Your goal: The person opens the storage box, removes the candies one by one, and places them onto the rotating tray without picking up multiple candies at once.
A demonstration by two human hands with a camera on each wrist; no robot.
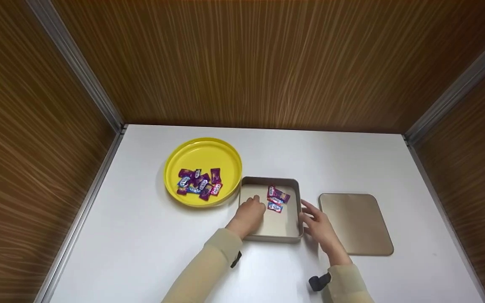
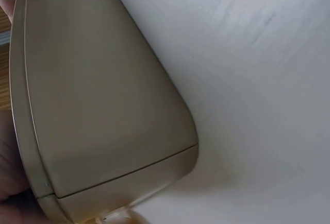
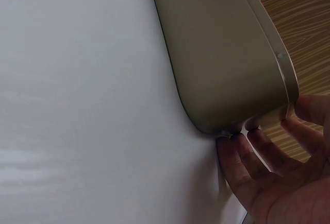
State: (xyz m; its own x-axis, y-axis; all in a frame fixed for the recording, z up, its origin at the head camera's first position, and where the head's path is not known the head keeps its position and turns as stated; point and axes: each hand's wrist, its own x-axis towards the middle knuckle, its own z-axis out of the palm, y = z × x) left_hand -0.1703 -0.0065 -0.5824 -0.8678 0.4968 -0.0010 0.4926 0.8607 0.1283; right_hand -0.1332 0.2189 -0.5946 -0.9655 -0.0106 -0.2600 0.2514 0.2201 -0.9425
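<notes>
A square beige metal tin stands without a cover on the white table, with several small wrapped candies lying in its upper right part. My left hand reaches over the tin's left side into it, fingers bent down; whether they hold a candy is hidden. At the tin's right side, my right hand touches the outer wall with spread fingertips, the thumb near the rim. Only the tin's front wall and a little of the left hand show in the left wrist view.
A round yellow plate with several purple, blue and pink candies stands left of the tin, close to its upper left corner. To the right lies a flat beige lid. Wood-patterned panels enclose the table at the back and sides.
</notes>
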